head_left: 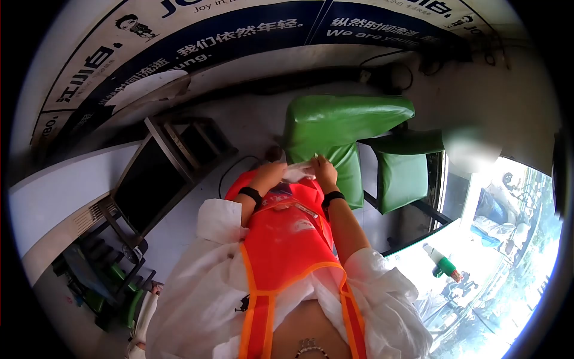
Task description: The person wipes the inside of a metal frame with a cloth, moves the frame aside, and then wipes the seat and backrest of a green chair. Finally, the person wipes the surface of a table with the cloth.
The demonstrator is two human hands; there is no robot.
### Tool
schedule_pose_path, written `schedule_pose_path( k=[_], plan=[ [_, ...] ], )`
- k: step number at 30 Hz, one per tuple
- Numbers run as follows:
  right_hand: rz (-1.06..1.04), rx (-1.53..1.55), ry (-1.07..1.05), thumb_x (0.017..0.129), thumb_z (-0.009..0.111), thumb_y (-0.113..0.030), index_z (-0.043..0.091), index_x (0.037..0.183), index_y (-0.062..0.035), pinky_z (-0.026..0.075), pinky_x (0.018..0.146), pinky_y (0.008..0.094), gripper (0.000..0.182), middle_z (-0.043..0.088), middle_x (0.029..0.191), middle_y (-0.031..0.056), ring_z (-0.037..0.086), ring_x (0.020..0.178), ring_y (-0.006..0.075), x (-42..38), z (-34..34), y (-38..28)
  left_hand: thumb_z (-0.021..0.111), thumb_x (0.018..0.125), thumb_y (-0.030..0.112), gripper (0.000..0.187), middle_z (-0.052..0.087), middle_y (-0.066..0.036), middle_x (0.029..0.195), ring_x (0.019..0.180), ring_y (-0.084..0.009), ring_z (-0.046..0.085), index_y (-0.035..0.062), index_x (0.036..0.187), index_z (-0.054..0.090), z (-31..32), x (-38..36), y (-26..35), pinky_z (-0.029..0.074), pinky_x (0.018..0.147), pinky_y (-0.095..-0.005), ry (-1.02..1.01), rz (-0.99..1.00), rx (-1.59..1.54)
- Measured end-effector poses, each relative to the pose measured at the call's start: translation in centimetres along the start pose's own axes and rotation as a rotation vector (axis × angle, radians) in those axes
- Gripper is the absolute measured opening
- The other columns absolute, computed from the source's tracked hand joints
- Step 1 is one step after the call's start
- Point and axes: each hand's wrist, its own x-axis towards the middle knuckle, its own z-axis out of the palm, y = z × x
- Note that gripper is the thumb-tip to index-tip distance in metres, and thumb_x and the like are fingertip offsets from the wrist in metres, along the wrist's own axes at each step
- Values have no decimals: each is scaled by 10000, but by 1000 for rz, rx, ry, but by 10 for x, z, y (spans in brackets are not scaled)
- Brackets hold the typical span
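Note:
Both hands are out in front of my body at waist height, fingers closed. Between them stretches a crumpled, thin whitish piece (298, 172) of soft material. My left hand (272, 174) grips its left end, and my right hand (324, 172) pinches its right end near the top corner. Below and behind them hangs the red apron (287, 239) with orange edging that I wear over a white shirt. Each wrist has a black band. A green padded seat (341, 158) lies just beyond my right hand.
A second green seat (403, 182) stands to the right, near a bright glass-topped table (418, 263) with a green-and-white container (441, 261). Dark wooden furniture (161, 173) stands on the left. A printed banner (239, 45) runs along the wall ahead.

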Motion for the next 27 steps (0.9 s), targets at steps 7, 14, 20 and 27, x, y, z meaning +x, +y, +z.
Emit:
schedule_pose_path(
  k=[7,14,20,27],
  plan=[
    [386,265,-243,871,487,-383,581,798,-28,423,583,414,373,572,683,202,567,649,355,-91,8,40,475,841,147,136,590,-212,865,809,-374,572,33,886,535,37,5,-12,449,678,-448,-286,65,-88],
    [593,406,-197,860,518,-365,578,788,4,425,556,391,381,554,631,191,572,601,308,-137,26,64,484,823,160,161,581,-237,887,842,-408,557,19,893,517,96,16,-39,439,701,-464,-434,92,-116],
    [653,413,-323,835,518,-388,598,811,-8,452,661,415,389,595,753,228,588,737,373,-125,47,106,492,828,178,177,574,-238,848,794,-408,553,7,874,494,106,16,-35,436,671,-451,-558,64,45],
    [689,599,-102,836,568,-279,557,773,-2,442,579,367,284,579,658,168,552,575,293,-62,25,174,561,802,182,269,584,-182,829,809,-377,572,20,1001,480,140,55,-7,452,693,-425,-507,-54,-43]
  ],
)
